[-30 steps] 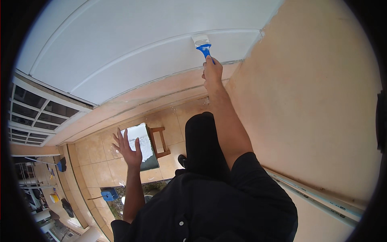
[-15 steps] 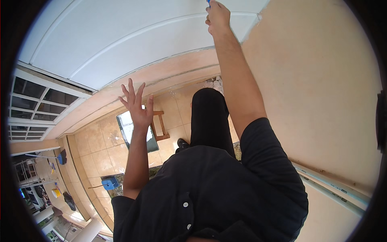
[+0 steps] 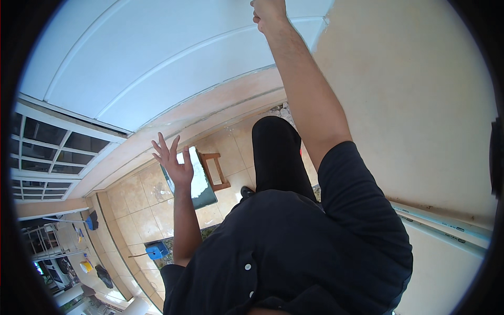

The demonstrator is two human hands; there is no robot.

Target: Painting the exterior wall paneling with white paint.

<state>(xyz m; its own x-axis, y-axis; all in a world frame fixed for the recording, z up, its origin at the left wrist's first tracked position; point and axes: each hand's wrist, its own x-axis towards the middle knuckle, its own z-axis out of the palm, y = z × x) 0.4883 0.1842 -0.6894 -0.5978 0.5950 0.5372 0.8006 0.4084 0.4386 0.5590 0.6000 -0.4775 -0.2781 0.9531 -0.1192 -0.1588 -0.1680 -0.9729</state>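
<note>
At the top edge my right hand is raised against a white panelled surface, its fingers closed. Half a second ago a bit of a blue handle showed in it; now the frame cuts off the fingertips and whatever lies beyond. My left hand hangs in the air with fingers spread, holding nothing. Beneath it, lower down, a dark green tray with a white patch, perhaps paint, is partly hidden by that hand. A wooden stool stands at the tray's right side.
A beige wall rises on the right, with pale pipes along it. White-framed windows are at left. On the tiled floor are a blue dustpan, a yellow bucket and some rubble.
My right hand has shifted up and left, taking the blue handle out of view. My left hand sits lower, its fingers still spread. The whole view has tilted slightly.
</note>
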